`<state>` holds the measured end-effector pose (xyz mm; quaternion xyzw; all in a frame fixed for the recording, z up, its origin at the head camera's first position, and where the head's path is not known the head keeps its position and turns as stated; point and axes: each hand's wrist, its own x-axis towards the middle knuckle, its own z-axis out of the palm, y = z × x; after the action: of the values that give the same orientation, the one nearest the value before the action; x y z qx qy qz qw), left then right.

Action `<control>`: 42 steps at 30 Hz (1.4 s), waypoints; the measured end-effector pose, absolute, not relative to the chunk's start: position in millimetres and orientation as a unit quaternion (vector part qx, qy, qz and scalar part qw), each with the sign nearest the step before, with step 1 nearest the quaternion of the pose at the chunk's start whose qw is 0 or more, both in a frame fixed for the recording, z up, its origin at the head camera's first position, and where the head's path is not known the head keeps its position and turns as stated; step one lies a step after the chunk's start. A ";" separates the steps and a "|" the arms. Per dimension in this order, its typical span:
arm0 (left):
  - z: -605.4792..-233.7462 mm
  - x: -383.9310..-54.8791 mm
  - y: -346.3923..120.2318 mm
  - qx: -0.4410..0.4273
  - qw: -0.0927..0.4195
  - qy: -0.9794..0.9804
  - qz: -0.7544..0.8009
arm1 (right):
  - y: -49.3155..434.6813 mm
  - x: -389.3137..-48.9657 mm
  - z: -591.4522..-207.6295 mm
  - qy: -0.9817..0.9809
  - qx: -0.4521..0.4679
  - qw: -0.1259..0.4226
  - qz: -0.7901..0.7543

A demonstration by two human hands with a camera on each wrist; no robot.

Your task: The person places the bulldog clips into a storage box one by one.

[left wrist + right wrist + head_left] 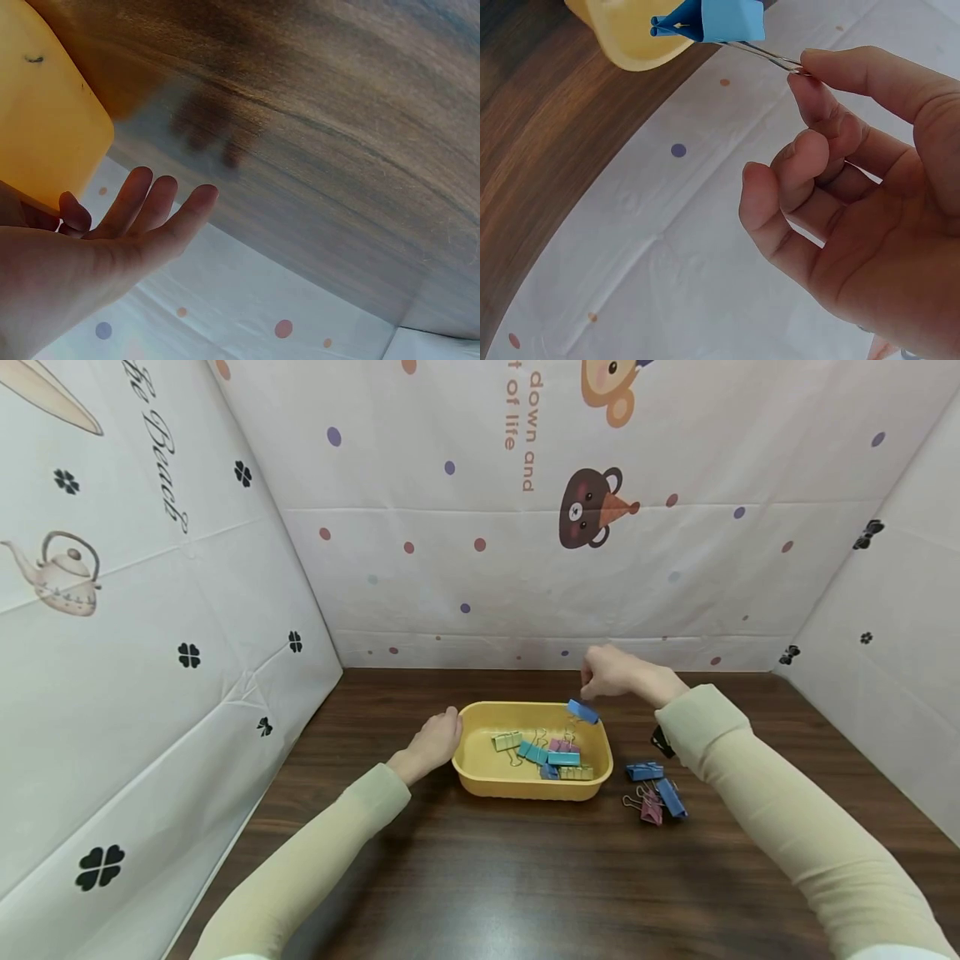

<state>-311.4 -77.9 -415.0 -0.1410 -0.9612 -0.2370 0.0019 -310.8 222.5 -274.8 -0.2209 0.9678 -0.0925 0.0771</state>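
My right hand (617, 672) pinches a blue binder clip (731, 20) by its wire handle between thumb and index finger. In the head view this clip hangs over the back right corner of a yellow plastic tub (487, 789). My left hand (433, 741) grips the tub's left rim; in the left wrist view its other fingers (154, 206) extend away from the wall, the thumb hidden. Inside the tub lie several binder clips, among them a yellow-green one (507, 742), a teal one (533, 752) and a pink one (562, 746).
Right of the tub, blue binder clips (645, 771) and a pink clip (652, 808) lie in a loose group on the dark wood table (480, 868). A black item (662, 742) shows beside the right sleeve. White printed sheets (465, 577) stand behind and at both sides.
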 end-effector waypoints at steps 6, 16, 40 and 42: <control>-414.5 -311.3 -77.9 -0.140 -0.001 -0.961 -0.238 | 214.7 -311.9 -279.5 0.968 -0.226 0.070 -0.086; -414.5 -312.7 -78.9 -0.148 -0.004 -0.957 -0.251 | 201.9 -314.3 -284.9 0.969 -0.220 0.079 -0.080; -418.0 -317.1 -78.0 -0.143 0.004 -0.960 -0.242 | 250.3 -306.4 -287.7 0.974 -0.194 0.088 -0.081; -417.8 -317.7 -77.9 -0.142 0.006 -0.960 -0.240 | 259.4 -304.3 -289.0 0.973 -0.194 0.098 -0.079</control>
<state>-317.7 -77.9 -417.8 -0.1421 -0.9602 -0.2402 0.0055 -304.3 259.4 -289.0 -0.1942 0.9729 -0.0792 0.0978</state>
